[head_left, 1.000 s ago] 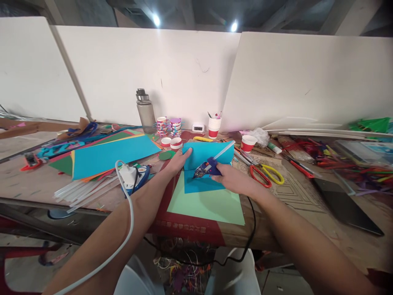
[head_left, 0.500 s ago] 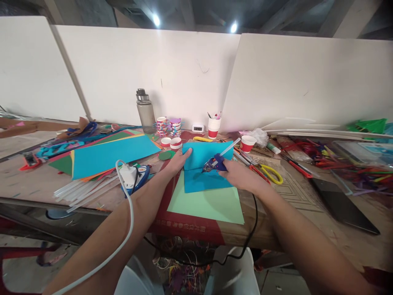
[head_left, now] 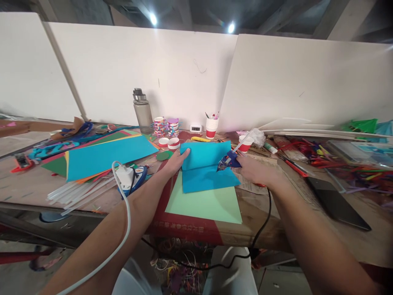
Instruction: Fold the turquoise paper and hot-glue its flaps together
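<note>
A folded sheet of blue paper [head_left: 205, 178] lies on a light green sheet [head_left: 204, 205], its back half raised. My left hand [head_left: 177, 160] pinches that raised half at its left edge, thumb in front and the other fingers hidden behind. In my right hand [head_left: 253, 169] is a dark blue glue gun [head_left: 229, 160], with a clear glue stick jutting from its back. Its nozzle points down and left at the blue paper, right of the middle and just below the crease. Whether the tip touches the paper I cannot tell.
A power strip [head_left: 132, 180] with a white plug, glue sticks [head_left: 80, 192] and coloured paper [head_left: 110, 155] lie left. Paper cups [head_left: 245, 144], a bottle [head_left: 143, 112] and a small clock [head_left: 195, 128] stand behind. A black tablet-like slab [head_left: 337, 203] lies right. The gun's black cord hangs over the table edge.
My right hand has moved the glue gun rightward along the blue paper, from near the middle toward its right side. My left hand keeps its hold on the raised half.
</note>
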`<move>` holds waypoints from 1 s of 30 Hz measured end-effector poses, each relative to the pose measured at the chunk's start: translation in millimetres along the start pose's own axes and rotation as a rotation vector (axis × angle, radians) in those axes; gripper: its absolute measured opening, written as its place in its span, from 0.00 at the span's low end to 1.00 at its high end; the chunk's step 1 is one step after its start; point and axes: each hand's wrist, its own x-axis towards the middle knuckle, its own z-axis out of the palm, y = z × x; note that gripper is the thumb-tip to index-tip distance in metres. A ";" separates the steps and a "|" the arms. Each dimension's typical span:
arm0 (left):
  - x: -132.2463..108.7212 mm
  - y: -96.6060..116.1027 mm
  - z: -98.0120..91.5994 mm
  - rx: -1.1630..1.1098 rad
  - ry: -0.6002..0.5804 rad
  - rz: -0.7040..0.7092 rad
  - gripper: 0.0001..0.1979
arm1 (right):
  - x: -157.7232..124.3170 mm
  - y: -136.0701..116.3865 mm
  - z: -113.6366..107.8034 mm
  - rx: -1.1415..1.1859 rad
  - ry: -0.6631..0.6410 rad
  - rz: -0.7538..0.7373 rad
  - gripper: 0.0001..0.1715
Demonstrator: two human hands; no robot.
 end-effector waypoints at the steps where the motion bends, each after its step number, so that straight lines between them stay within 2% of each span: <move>1: 0.4 -0.5 0.0 -0.010 -0.007 0.004 0.34 | -0.9 3.6 -1.3 -0.025 -0.018 0.010 0.16; 3: 0.8 -0.7 0.0 -0.018 -0.020 0.009 0.34 | -2.6 10.8 -2.9 -0.066 -0.058 0.009 0.16; 7: 1.4 -0.2 -0.4 -0.015 -0.012 0.005 0.33 | -5.5 19.1 -1.0 -0.108 -0.031 0.031 0.17; 16: 2.0 2.1 1.0 -0.010 -0.020 -0.031 0.37 | -2.9 2.3 19.2 0.009 -0.012 0.010 0.16; 22: 4.0 -2.3 0.8 -0.030 0.001 0.007 0.36 | -6.7 17.5 16.0 0.014 0.027 0.053 0.16; 30: 6.1 -5.6 -0.6 -0.017 -0.009 -0.006 0.37 | -10.0 2.0 19.4 0.017 0.012 0.012 0.16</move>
